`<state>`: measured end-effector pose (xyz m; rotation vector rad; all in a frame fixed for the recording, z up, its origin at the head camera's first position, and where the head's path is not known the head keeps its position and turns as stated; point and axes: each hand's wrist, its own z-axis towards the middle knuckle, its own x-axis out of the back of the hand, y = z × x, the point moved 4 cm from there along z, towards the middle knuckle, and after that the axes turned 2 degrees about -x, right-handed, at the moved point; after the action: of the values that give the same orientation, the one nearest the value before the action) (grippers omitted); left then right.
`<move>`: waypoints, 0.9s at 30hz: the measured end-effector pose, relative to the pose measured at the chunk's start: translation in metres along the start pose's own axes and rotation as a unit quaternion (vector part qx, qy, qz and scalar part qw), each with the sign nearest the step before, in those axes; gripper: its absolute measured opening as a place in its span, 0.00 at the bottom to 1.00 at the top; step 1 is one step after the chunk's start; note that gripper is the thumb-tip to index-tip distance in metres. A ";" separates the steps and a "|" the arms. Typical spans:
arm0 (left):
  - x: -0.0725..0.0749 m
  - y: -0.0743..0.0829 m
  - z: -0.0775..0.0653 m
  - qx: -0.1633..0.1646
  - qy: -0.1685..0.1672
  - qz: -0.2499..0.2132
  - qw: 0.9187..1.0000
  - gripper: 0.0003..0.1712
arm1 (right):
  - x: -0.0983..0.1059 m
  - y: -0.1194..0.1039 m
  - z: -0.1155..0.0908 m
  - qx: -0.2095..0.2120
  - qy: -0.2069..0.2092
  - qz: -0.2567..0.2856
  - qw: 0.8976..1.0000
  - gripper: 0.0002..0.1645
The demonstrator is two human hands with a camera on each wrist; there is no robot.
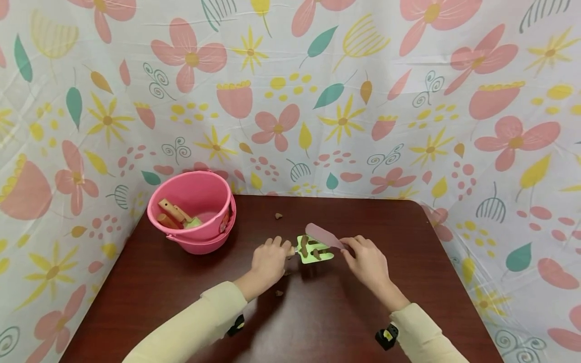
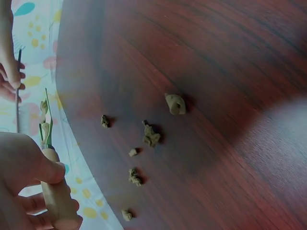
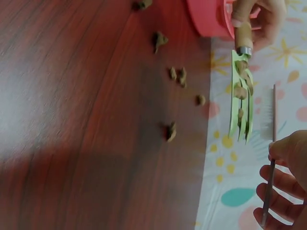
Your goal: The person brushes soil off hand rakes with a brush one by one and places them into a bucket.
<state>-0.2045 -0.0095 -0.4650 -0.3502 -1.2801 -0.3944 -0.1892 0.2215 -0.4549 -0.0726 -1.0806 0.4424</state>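
My left hand (image 1: 271, 259) grips the wooden handle (image 2: 58, 201) of a light green garden hand fork (image 1: 313, 250), held above the table with its tines pointing right. Several brown lumps (image 3: 241, 92) lie on the fork. My right hand (image 1: 368, 262) holds a flat pink brush (image 1: 323, 235) by its handle; pale bristles (image 3: 266, 115) show along one side in the right wrist view. In the head view the brush head overlaps the fork's far edge. Below, more brown lumps (image 2: 151, 135) are scattered on the table.
Stacked pink buckets (image 1: 192, 201) stand at the table's back left, with wooden-handled tools (image 1: 174, 212) inside the upper one. A dark reddish wooden table (image 1: 190, 307) lies beneath the hands. Behind it hangs a flower-patterned curtain (image 1: 277, 75).
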 end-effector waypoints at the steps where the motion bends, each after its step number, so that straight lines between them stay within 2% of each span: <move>1: 0.001 -0.001 -0.002 -0.003 0.001 0.003 1.000 0.25 | -0.001 -0.003 0.001 0.004 0.001 0.001 1.000 0.14; 6: 0.005 -0.008 -0.011 -0.019 0.006 0.021 1.000 0.28 | -0.003 -0.017 0.009 0.028 0.010 0.001 1.000 0.13; 15: 0.011 -0.016 -0.023 -0.042 0.061 0.032 0.997 0.22 | -0.007 -0.038 0.018 0.048 -0.021 -0.011 0.999 0.12; 22: 0.012 -0.023 -0.025 -0.057 0.079 0.040 0.994 0.23 | -0.008 -0.046 0.016 0.057 -0.038 -0.013 0.998 0.12; 27: 0.014 -0.029 -0.023 -0.055 0.108 0.037 0.992 0.22 | -0.007 -0.050 0.015 0.062 -0.033 -0.010 0.997 0.12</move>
<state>-0.1949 -0.0467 -0.4564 -0.4346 -1.0334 -0.4286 -0.1893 0.1709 -0.4396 0.0629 -1.1156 0.4958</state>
